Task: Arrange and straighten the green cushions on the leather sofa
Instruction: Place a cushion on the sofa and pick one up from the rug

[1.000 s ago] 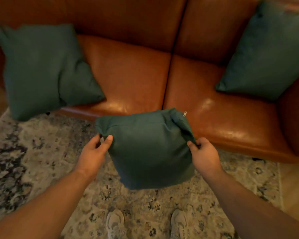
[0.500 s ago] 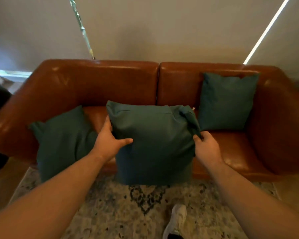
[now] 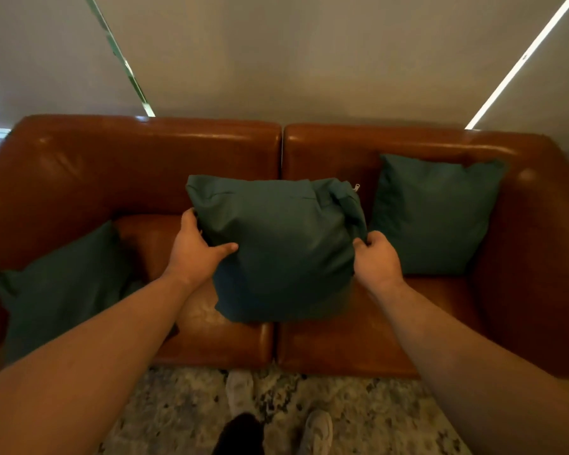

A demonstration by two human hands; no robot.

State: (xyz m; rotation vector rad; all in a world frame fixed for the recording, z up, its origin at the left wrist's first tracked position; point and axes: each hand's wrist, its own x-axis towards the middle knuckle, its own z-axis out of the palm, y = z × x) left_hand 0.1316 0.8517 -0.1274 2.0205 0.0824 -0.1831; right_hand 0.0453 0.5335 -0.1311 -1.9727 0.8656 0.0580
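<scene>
L hand (image 3: 194,254), R hand (image 3: 378,262) round puffy green cushion (image 3: 283,257) over glossy leather sofa (image 3: 358,339)

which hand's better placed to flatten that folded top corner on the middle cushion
The right hand, probably: it pinches the middle cushion at the edge just below the folded corner. The left hand grips the opposite side.

Three cushions on a sofa (image 3: 358,343): left cushion (image 3: 63,290), middle cushion (image 3: 283,251) over the seat seam, right cushion (image 3: 437,215) against the backrest.
</scene>
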